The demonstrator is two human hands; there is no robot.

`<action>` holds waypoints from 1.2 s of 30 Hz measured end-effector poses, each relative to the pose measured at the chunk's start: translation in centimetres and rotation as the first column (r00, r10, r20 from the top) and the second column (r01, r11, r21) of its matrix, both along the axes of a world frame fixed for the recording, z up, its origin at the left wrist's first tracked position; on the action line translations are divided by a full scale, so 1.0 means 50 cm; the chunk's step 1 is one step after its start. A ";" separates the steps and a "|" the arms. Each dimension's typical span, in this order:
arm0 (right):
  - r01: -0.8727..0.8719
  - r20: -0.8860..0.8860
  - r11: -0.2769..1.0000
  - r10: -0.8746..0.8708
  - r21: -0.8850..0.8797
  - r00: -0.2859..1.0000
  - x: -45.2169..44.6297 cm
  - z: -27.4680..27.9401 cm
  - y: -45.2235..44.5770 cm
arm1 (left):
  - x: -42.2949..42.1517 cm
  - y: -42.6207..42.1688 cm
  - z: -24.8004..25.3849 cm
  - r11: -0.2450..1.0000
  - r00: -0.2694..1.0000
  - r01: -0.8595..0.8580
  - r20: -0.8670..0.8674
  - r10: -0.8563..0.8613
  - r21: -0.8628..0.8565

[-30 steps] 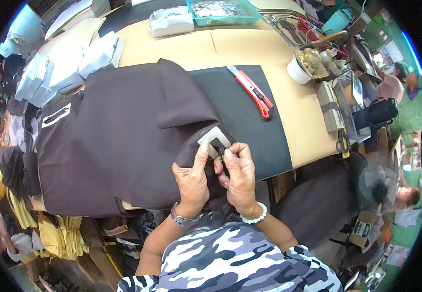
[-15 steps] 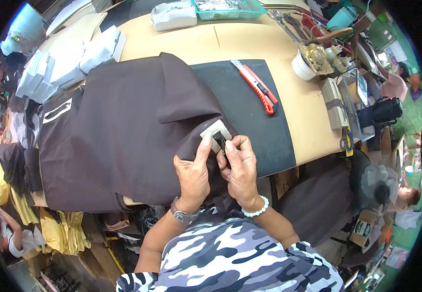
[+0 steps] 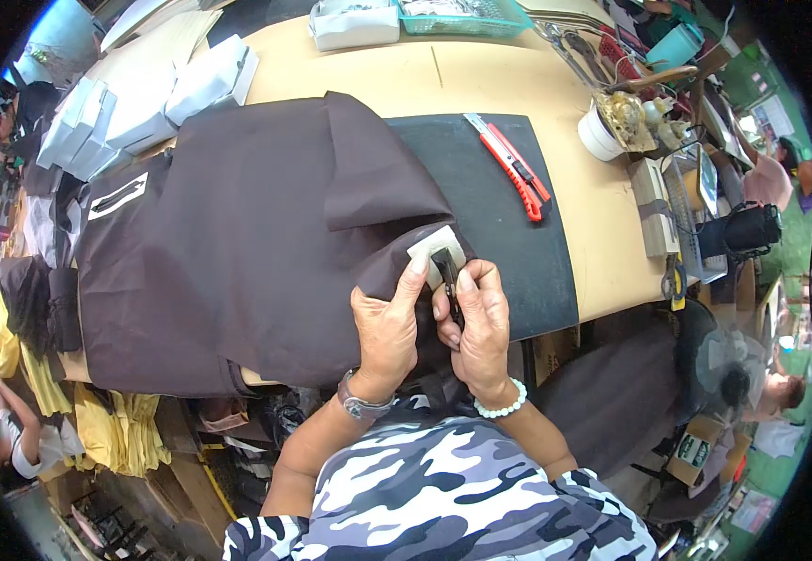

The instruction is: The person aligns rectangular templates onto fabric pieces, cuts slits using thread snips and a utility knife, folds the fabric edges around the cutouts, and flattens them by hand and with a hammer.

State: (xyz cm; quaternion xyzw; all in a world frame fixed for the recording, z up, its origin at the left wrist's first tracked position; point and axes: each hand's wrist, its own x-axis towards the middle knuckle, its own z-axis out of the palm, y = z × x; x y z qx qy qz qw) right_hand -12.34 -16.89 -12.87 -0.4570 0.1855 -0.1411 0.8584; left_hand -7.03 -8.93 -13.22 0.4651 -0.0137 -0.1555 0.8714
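Note:
Dark brown fabric lies over the table and a black mat. My left hand pinches its right end beside a white patch, thumb on the patch's lower left. A small black piece stands at the patch, and the closed fingers of my right hand hold its lower part; its exact shape is partly hidden. A second white patch with a black strip is at the fabric's left. The red cutter rests on the mat, beyond my right hand.
White boxes stand at the back left, a teal basket at the back. A white tub and a grey box line the right side. Yellow cloth hangs at the lower left. Other people are at both sides.
The view has shifted, so the table and both hands appear farther right. My hands keep their grip on the fabric and black piece, which appears more upright.

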 end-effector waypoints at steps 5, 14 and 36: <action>0.004 0.009 1.000 -0.003 -0.028 1.000 0.005 -0.015 -0.002 | 0.003 0.002 -0.002 0.999 1.000 0.003 0.013 -0.003 0.033; 0.048 -0.005 0.132 -0.373 -0.990 0.928 -0.040 -0.014 -0.133 | 0.039 0.006 -0.020 0.996 0.994 0.071 -0.084 -0.075 -0.047; 0.252 0.224 -0.012 0.417 -0.968 0.881 0.096 0.065 -0.142 | 0.010 0.024 0.024 0.985 0.986 0.162 0.020 -0.163 0.055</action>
